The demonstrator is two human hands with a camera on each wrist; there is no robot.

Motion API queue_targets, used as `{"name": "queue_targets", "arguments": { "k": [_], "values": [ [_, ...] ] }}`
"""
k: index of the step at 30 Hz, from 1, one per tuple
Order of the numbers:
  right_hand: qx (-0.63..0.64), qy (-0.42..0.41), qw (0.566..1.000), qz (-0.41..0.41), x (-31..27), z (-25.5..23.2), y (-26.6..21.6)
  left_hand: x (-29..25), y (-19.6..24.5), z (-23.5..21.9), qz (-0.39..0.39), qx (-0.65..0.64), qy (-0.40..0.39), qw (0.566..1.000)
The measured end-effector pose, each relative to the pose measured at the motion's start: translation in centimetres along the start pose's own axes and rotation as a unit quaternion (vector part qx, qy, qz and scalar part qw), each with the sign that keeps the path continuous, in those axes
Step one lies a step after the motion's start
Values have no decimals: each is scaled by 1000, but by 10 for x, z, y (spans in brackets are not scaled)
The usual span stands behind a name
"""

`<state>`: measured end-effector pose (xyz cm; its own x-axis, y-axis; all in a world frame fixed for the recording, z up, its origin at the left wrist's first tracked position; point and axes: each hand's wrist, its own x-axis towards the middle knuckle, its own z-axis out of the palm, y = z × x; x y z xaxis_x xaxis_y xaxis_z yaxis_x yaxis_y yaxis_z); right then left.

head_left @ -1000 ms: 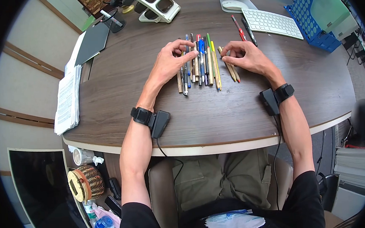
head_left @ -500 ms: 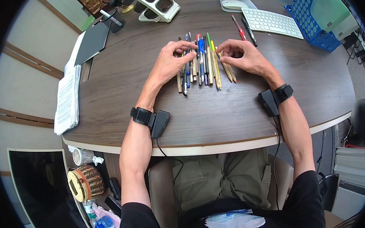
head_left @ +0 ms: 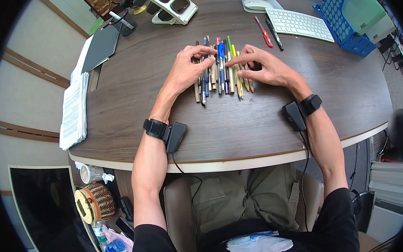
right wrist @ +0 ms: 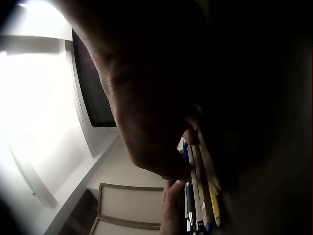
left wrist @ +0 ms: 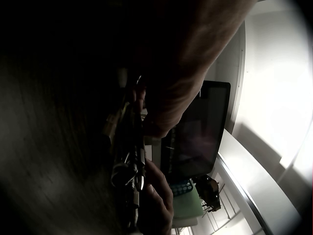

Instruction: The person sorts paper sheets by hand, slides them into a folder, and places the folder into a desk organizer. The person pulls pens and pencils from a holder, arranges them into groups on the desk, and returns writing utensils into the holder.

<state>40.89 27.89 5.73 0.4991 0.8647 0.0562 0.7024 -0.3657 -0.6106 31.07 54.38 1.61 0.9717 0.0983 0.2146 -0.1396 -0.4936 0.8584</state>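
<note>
A row of several pens and pencils lies side by side on the desk, among them a blue pen, a green pencil and a yellow pencil. My left hand rests at the row's left side, thumb and forefinger extended over the pens. From the right, my right hand reaches over the row with its forefinger stretched toward the middle and its thumb at the yellow pencil. Beside that thumb lie wooden pencils. Pencil tips, one of them yellow, show below the hand in the dark right wrist view.
A red pen and a black pen lie apart, near the keyboard. Farther back are a mouse, a blue file rack and a white stand. Papers and a pen cup occupy the left.
My right hand has moved left, over the row, and its forefinger has straightened. The loose wooden pencils at the right have shifted left against the row. My left hand stays nearly still.
</note>
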Motion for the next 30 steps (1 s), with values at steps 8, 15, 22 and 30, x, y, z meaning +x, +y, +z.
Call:
{"name": "queue_targets", "arguments": {
  "k": [8, 15, 22, 30],
  "values": [
    [8, 20, 1000, -2, -1, 2, 0, -1, 2, 1, 9, -6, 3, 1000],
    [7, 31, 999, -28, -1, 3, 3, -1, 3, 0, -6, 2, -5, 1000],
    [-7, 52, 999, 1, 1, 2, 4, -1, 3, 0, 1, -4, -1, 1000],
    [10, 71, 997, 28, 0, 2, 0, 0, 1, 1, 6, -1, 5, 1000]
  ]
}}
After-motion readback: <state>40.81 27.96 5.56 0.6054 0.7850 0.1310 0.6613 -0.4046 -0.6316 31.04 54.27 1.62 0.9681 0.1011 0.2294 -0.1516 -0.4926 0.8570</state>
